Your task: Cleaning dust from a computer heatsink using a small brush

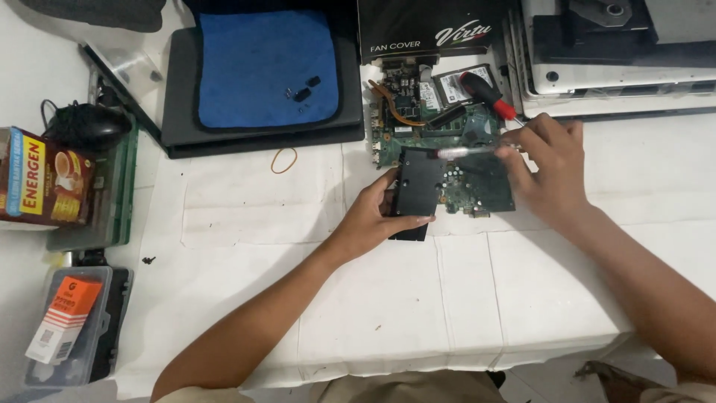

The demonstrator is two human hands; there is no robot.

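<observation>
- Motherboard (477, 186), green and bare, is lying flat on the white paper-covered table (447, 298), just ahead of me and slightly right of centre.
- I am steadying a black rectangular drive-like module (416, 190) over the board's left part with my left hand (373, 216); thumb and fingers are clasping its lower left edge, and its long axis is running away from me.
- I am pinching a thin, pale, pen-like tool (466, 151) with my right hand (548, 168), fingers closed on it; the tool is lying crosswise, tip pointing left toward the module's top right corner.
- The module is sitting between both hands, with the left one on it and the right one just beside it.
- A red-handled screwdriver (488, 93) is resting across the far end of the board, near a silver drive (451, 86).
- Farther left, a blue cloth (261, 67) with small dark screws is covering a closed black laptop (179, 112); a rubber band (283, 160) is lying on the paper nearby.
</observation>
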